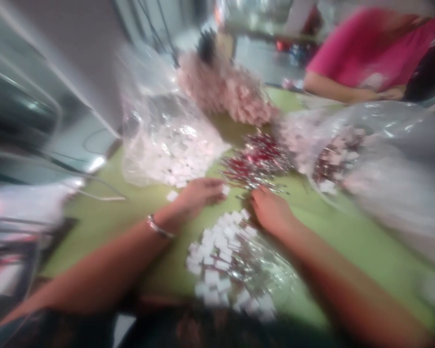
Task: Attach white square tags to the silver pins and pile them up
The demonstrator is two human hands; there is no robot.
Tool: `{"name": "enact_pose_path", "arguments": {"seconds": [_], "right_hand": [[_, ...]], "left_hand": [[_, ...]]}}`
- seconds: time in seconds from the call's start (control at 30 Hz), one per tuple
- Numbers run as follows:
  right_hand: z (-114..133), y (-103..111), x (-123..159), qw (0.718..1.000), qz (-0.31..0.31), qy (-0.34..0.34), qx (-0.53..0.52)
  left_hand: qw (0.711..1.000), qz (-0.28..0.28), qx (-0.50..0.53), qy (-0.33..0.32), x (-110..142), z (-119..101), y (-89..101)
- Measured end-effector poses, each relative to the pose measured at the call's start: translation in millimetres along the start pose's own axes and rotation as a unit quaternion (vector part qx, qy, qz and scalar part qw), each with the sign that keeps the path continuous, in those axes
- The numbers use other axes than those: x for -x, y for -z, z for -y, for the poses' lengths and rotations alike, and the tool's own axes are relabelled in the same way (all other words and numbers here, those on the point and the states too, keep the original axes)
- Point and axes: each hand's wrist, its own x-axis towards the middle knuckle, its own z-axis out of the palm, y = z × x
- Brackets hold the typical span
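My left hand (201, 192) is closed in a pinch, with a small white plastic block (225, 189) at its fingertips. Close to the front of a pile of red wires with shiny metal ends (255, 159), my right hand (271, 209) has its fingers curled together. Whatever it grips is hidden and blurred. Between my forearms lies a heap of white blocks with wires attached (217, 246), wires pointing right. A clear plastic bag full of white blocks (174, 150) rests beyond my left hand, and one loose white block (172, 195) lies beside that wrist.
Bundles of pale pink pieces (235, 92) stand at the back of the green table (105, 217). To the right lies a large clear bag (391, 169) with white blocks and wires. A person in a pink top (358, 53) sits across. Metal racks border the left side.
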Motion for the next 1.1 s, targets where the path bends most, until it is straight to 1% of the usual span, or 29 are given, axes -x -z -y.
{"name": "enact_pose_path", "arguments": {"seconds": [0.1,0.17,0.27,0.37,0.43,0.57,0.63,0.7,0.8,0.93,1.03,1.1], "right_hand": [[3,8,6,0.997,-0.017,-0.003,-0.075],[6,11,10,0.993,-0.024,0.021,-0.111],[9,9,14,0.989,-0.05,0.05,-0.13],[8,4,14,0.989,-0.086,0.061,-0.105],[6,1,15,0.987,-0.123,0.081,-0.058],[4,-2,18,0.967,-0.216,0.13,0.035],[5,-3,20,0.961,-0.231,0.147,0.044],[6,-3,21,0.962,-0.222,0.156,0.039],[10,-6,22,0.97,-0.194,0.146,0.026],[17,-9,21,0.984,-0.117,0.132,-0.002],[17,-3,19,0.989,-0.073,0.121,-0.04],[11,5,16,0.986,-0.047,0.128,-0.097]], "left_hand": [[1.0,0.026,-0.018,-0.003,1,2,-1.7],[0.999,0.049,-0.021,-0.003,1,3,-2.8],[0.997,0.073,-0.033,-0.007,1,4,-3.6],[0.995,0.082,-0.056,-0.017,0,5,-2.5],[0.994,0.082,-0.076,-0.021,-1,6,-0.9],[0.99,0.074,-0.115,-0.028,-1,7,0.0],[0.988,0.074,-0.133,-0.038,0,9,-2.0],[0.983,0.078,-0.156,-0.051,1,11,-5.3],[0.975,0.076,-0.195,-0.076,1,16,-10.5],[0.963,0.079,-0.235,-0.107,-1,18,-13.7],[0.951,0.081,-0.271,-0.126,-1,16,-14.0],[0.941,0.082,-0.296,-0.146,1,15,-14.9]]}}
